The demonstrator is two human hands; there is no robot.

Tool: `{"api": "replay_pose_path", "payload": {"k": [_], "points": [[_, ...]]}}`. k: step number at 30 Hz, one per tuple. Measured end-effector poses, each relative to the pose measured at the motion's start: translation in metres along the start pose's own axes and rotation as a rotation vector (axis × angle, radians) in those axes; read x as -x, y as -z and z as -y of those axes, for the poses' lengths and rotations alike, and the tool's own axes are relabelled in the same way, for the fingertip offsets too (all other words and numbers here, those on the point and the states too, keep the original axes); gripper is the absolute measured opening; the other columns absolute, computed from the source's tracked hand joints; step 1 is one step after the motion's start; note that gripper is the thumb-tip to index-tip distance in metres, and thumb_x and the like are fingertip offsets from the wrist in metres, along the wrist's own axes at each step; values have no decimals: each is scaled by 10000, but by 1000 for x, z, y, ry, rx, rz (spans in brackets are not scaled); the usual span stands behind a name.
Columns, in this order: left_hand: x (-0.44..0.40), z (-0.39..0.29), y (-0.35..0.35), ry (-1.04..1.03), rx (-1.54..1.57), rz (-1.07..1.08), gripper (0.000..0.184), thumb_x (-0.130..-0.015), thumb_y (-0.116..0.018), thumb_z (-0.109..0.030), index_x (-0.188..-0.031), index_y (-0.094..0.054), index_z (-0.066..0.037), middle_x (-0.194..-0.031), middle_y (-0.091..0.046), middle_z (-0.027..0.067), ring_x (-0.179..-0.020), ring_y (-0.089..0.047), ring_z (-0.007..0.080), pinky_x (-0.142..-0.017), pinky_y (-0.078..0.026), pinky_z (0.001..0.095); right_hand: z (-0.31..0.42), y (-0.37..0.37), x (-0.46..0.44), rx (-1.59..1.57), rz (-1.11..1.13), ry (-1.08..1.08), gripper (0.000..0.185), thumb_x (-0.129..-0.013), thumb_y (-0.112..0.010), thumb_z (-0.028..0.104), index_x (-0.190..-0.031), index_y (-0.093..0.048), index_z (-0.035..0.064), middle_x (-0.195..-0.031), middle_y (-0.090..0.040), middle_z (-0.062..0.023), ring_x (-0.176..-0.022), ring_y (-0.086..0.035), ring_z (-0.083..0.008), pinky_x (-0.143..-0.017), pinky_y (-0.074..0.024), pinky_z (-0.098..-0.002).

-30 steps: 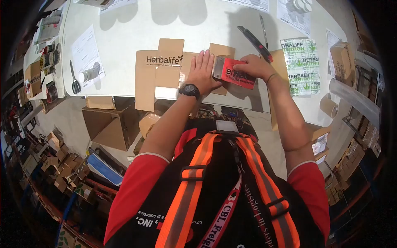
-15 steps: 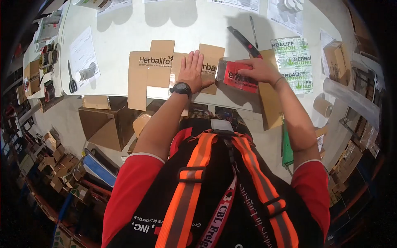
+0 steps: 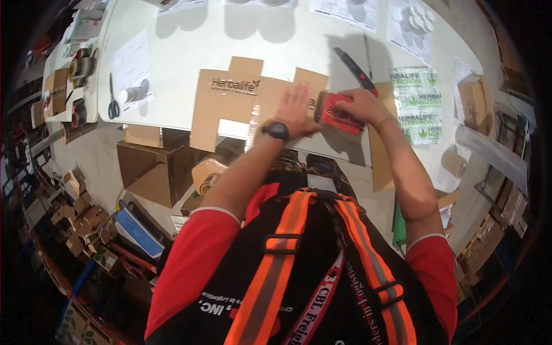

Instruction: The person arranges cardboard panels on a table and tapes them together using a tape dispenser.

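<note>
My left hand (image 3: 294,115) is open flat on the cardboard (image 3: 227,98), fingers extended, nothing gripped; sheet sits under the palm, spreading out to the left. My right hand (image 3: 365,107) is closed on the red printed block (image 3: 340,119), which lies just right of my left thumb. Box cutter (image 3: 357,73) just beyond right hand on the desk (image 3: 178,63), pen (image 3: 368,54) past that.

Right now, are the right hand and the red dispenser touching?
Touching: in the head view, the right hand grips the red dispenser, fingers over its top.
</note>
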State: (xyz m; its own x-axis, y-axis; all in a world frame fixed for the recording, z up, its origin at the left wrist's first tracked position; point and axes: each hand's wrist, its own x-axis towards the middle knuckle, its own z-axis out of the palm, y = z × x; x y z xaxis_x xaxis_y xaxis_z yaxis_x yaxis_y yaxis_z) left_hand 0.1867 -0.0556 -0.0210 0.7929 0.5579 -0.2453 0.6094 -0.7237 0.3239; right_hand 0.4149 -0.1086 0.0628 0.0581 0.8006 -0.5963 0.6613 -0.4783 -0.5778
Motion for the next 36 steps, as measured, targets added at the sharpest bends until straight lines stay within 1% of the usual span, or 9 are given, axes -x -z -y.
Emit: {"api": "replay_pose_path", "payload": {"k": [3,5,12,15,18,22,27,31,36], "points": [[-1,10,1,-88,135,-111,1091,-741,-674,-624,-1463,-213,51,-1530,-205,253,-1439,-154,383,-1166,-128,502,1,0,4,-26,-21,-32,395,-790,-612,381,-1055,-709,104,-916,-704,-159,-866,-675,-310,-816,-513,-372],[8,44,56,74,283,-29,1024,-750,-693,-579,-1433,-275,58,-1492,-277,270,-1414,-209,400,-1165,-149,480,0,-3,6,-48,-39,-31,399,-792,-616,366,-1083,-703,107,-917,-704,-161,-866,-677,-303,-818,-511,-366],[33,207,38,545,-129,-253,984,-839,-543,-650,-1468,-228,37,-1543,-182,256,-1448,-139,377,-1158,-142,506,-1,-1,7,-76,0,-65,419,-786,-618,369,-1108,-696,114,-949,-701,-170,-893,-672,-313,-838,-507,-369],[32,202,34,657,-142,-287,965,-845,-538,-643,-1487,-210,-1,-1546,-181,247,-1447,-145,376,-1155,-130,535,-6,-3,4,-61,2,-77,424,-786,-616,378,-1111,-695,115,-957,-700,-172,-897,-669,-321,-840,-506,-376],[58,161,32,304,-96,-162,885,-854,-541,-606,-1504,-231,-90,-1545,-192,239,-1436,-159,403,-1141,-147,561,-6,-2,6,-40,-24,-74,429,-789,-613,386,-1106,-696,109,-956,-701,-173,-893,-668,-323,-836,-507,-380],[121,174,19,328,-64,-142,946,-815,-627,-531,-1507,-189,-59,-1554,-170,228,-1442,-147,398,-1136,-158,575,-10,1,7,-46,6,-59,434,-788,-614,393,-1097,-699,99,-943,-705,-169,-872,-675,-318,-821,-513,-377],[156,137,52,351,-127,236,1086,-682,-782,-324,-1515,-135,-64,-1565,-135,215,-1449,-128,394,-1103,-211,613,-20,6,17,-33,24,-40,431,-778,-637,385,-1092,-701,98,-909,-710,-152,-841,-683,-273,-799,-517,-355],[152,116,14,527,-243,46,836,-800,-576,-59,-1523,-168,-156,-1550,-171,220,-1435,-168,407,-1087,-247,613,-21,11,22,-52,65,-117,420,-797,-659,346,-1115,-691,74,-911,-716,-121,-831,-677,-203,-792,-514,-321],[140,114,8,573,-91,-141,807,-802,-506,9,-1512,-225,-254,-1507,-260,218,-1397,-236,425,-1085,-271,590,-52,12,24,-235,130,53,396,-862,-648,279,-1176,-657,38,-938,-711,-81,-837,-643,-136,-801,-505,-289]]}}
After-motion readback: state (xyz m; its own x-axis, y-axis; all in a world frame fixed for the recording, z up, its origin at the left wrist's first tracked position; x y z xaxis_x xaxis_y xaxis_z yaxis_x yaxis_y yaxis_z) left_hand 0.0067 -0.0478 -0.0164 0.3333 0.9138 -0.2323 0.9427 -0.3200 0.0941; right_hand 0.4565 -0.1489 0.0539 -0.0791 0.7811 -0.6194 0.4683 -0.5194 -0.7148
